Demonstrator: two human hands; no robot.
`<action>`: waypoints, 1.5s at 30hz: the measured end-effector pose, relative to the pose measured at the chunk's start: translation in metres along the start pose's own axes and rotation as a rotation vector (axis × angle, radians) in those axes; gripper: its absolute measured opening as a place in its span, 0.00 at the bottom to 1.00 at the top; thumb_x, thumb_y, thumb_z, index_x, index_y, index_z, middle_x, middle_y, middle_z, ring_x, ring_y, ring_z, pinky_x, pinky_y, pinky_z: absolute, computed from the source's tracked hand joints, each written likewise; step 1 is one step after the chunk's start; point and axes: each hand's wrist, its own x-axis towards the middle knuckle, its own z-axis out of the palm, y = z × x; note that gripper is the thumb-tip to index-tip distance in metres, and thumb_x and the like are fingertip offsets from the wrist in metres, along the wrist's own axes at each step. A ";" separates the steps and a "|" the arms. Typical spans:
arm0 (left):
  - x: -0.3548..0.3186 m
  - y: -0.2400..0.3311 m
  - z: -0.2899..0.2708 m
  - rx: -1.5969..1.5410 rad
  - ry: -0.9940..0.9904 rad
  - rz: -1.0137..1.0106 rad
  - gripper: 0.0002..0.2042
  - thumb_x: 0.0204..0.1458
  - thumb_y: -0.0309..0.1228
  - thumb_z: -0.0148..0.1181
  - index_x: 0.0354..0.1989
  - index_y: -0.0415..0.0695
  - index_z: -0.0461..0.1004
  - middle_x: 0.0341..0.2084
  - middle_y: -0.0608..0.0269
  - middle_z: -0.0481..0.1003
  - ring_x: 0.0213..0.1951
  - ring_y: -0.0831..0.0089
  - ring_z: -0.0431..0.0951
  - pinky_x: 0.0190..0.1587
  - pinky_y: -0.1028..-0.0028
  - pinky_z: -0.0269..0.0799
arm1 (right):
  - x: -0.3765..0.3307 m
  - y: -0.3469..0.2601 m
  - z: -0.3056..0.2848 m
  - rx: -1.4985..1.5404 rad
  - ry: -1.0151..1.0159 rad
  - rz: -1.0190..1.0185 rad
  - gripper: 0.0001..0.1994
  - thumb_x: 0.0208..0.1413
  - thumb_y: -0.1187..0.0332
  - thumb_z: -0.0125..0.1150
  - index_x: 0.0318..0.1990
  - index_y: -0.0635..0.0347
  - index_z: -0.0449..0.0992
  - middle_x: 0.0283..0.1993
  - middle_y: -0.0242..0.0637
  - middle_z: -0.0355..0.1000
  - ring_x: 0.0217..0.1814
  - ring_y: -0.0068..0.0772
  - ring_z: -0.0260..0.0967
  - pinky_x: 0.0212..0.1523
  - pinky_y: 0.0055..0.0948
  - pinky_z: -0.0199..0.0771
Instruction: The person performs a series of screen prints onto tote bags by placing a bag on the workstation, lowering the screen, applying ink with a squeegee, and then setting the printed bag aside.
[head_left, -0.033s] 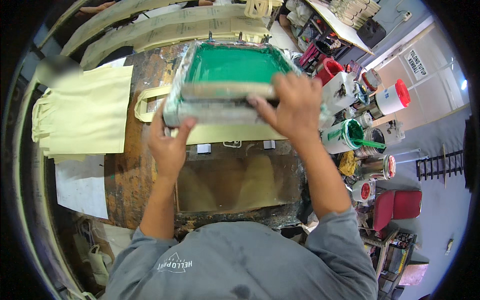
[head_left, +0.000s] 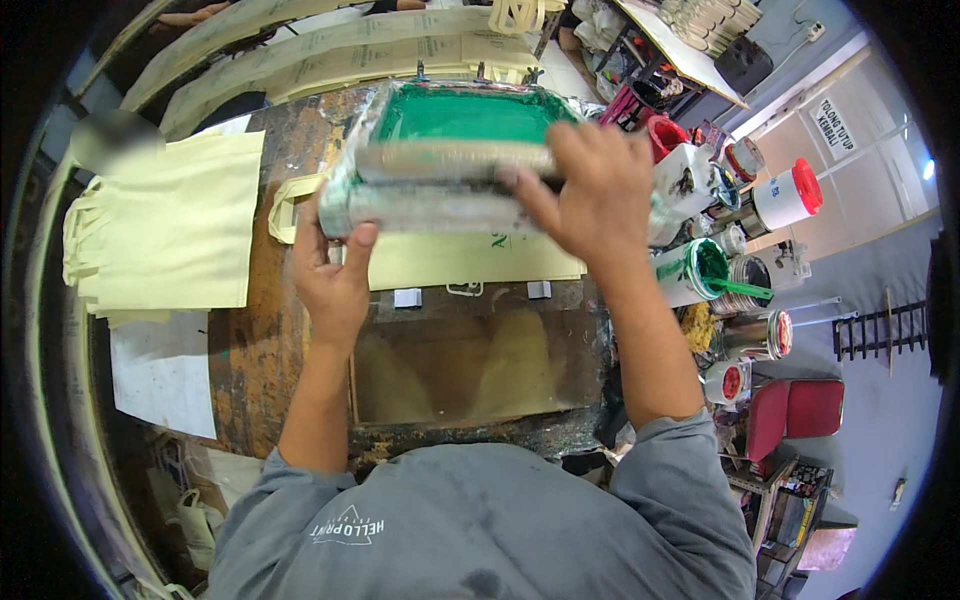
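In front of me a screen-printing frame (head_left: pixel 430 212) is tilted with its near edge raised, and green ink (head_left: pixel 470 118) covers its mesh. My left hand (head_left: pixel 335 285) grips the frame's near left corner, thumb on the front edge. My right hand (head_left: pixel 600 200) is closed on a wooden squeegee (head_left: pixel 450 158), which lies across the near part of the screen and is blurred. Below the frame lies a cream fabric bag (head_left: pixel 450 262), with a bit of green print visible near its right part. The bag's far part is hidden by the frame.
A stack of cream bags (head_left: pixel 180 220) lies on the left of the worktable (head_left: pixel 255 370), over white paper (head_left: pixel 165 375). Ink tubs, including a green-stained bucket (head_left: pixel 690 272), crowd the right side. A glossy brown panel (head_left: pixel 480 370) sits nearest me. Clamps (head_left: pixel 480 72) stand at the frame's far edge.
The near edge of the frame has risen slightly, with both hands and the squeegee moving along. More of the bag and its green print now shows beneath.
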 end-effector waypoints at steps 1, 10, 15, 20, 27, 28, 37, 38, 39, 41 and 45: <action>0.005 -0.006 0.002 0.005 0.028 0.034 0.41 0.57 0.48 0.76 0.71 0.32 0.67 0.47 0.48 0.77 0.45 0.59 0.75 0.56 0.59 0.70 | 0.017 0.008 0.001 0.002 0.044 -0.015 0.28 0.56 0.35 0.67 0.31 0.55 0.77 0.30 0.37 0.73 0.36 0.44 0.72 0.45 0.48 0.62; -0.053 -0.112 -0.029 0.963 -0.109 -0.124 0.25 0.60 0.45 0.71 0.52 0.32 0.76 0.45 0.43 0.75 0.49 0.45 0.74 0.56 0.50 0.68 | 0.075 0.026 -0.009 0.083 0.048 0.105 0.32 0.60 0.35 0.65 0.28 0.61 0.77 0.22 0.44 0.72 0.28 0.54 0.75 0.31 0.47 0.70; -0.022 -0.114 -0.034 0.987 -0.015 0.121 0.09 0.64 0.33 0.66 0.43 0.39 0.82 0.38 0.48 0.79 0.43 0.45 0.78 0.48 0.52 0.72 | 0.076 0.029 -0.007 0.087 0.074 0.045 0.31 0.61 0.36 0.63 0.31 0.61 0.80 0.26 0.46 0.75 0.32 0.54 0.77 0.36 0.48 0.73; 0.065 -0.043 -0.022 0.694 -0.061 0.355 0.10 0.65 0.32 0.65 0.48 0.39 0.83 0.37 0.45 0.84 0.40 0.46 0.84 0.45 0.58 0.78 | 0.077 0.031 -0.011 0.100 0.013 0.064 0.32 0.62 0.35 0.61 0.32 0.62 0.81 0.29 0.49 0.77 0.34 0.56 0.78 0.39 0.49 0.75; 0.187 -0.004 -0.185 0.566 -0.002 0.136 0.16 0.65 0.39 0.67 0.46 0.36 0.85 0.35 0.59 0.85 0.35 0.74 0.82 0.41 0.72 0.76 | 0.065 0.030 -0.011 0.045 -0.049 0.046 0.33 0.64 0.33 0.58 0.34 0.61 0.82 0.33 0.49 0.82 0.40 0.51 0.81 0.43 0.50 0.71; 0.196 -0.010 -0.226 0.473 0.004 0.077 0.16 0.66 0.40 0.67 0.46 0.36 0.85 0.33 0.62 0.84 0.33 0.77 0.80 0.38 0.75 0.75 | 0.063 0.029 -0.010 0.068 0.023 0.029 0.33 0.64 0.34 0.58 0.34 0.61 0.82 0.33 0.49 0.82 0.40 0.51 0.81 0.44 0.50 0.71; 0.222 0.008 -0.321 1.604 0.700 -0.404 0.43 0.67 0.59 0.54 0.76 0.33 0.59 0.69 0.28 0.67 0.73 0.45 0.66 0.77 0.56 0.56 | 0.079 0.031 -0.008 0.073 -0.015 0.048 0.33 0.64 0.35 0.59 0.36 0.63 0.82 0.33 0.50 0.79 0.38 0.56 0.79 0.42 0.51 0.75; 0.205 0.014 -0.268 1.515 0.401 0.321 0.39 0.68 0.53 0.59 0.72 0.27 0.63 0.64 0.29 0.72 0.66 0.41 0.74 0.71 0.53 0.67 | 0.081 0.032 -0.009 0.071 -0.021 0.055 0.33 0.64 0.34 0.58 0.36 0.63 0.83 0.33 0.51 0.80 0.38 0.56 0.79 0.42 0.51 0.76; 0.158 -0.004 -0.197 0.904 -0.021 0.061 0.39 0.67 0.45 0.63 0.75 0.26 0.58 0.67 0.24 0.67 0.72 0.41 0.67 0.76 0.60 0.59 | 0.084 0.033 -0.009 0.064 -0.001 0.059 0.35 0.63 0.32 0.58 0.36 0.63 0.84 0.33 0.51 0.80 0.37 0.56 0.79 0.41 0.50 0.77; 0.059 -0.026 -0.064 0.790 -0.608 0.104 0.46 0.58 0.58 0.62 0.76 0.35 0.60 0.72 0.34 0.62 0.75 0.42 0.59 0.77 0.49 0.47 | 0.090 0.036 -0.010 0.077 -0.011 0.078 0.35 0.62 0.31 0.58 0.36 0.62 0.83 0.33 0.50 0.80 0.38 0.56 0.79 0.43 0.51 0.76; -0.076 -0.058 0.094 0.838 -1.030 0.321 0.56 0.45 0.78 0.61 0.77 0.48 0.65 0.80 0.50 0.55 0.81 0.41 0.47 0.79 0.33 0.30 | 0.106 0.046 -0.011 0.190 -0.332 0.164 0.37 0.67 0.27 0.48 0.26 0.55 0.74 0.21 0.32 0.71 0.22 0.29 0.66 0.24 0.32 0.65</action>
